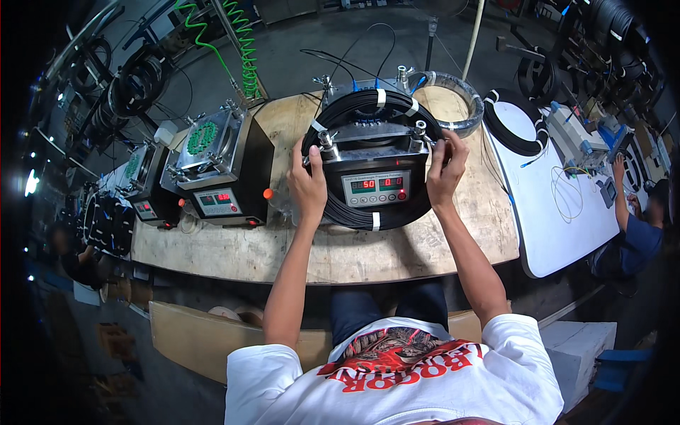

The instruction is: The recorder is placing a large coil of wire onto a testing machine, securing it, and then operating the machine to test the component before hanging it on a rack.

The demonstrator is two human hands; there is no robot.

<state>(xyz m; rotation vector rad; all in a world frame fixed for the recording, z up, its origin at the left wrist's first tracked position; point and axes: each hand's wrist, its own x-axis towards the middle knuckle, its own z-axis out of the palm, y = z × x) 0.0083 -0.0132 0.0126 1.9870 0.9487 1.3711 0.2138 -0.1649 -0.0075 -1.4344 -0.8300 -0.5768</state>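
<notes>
While both hands grip, white bands ring the black coil.

From above, I saw the left hand and right hand gripping opposite sides of a black cable coil looped around a grey machine with two red digital readouts. It sat on a worn wooden bench, with a second, similar machine just to its left. At the far right, another person worked at a white table.
</notes>
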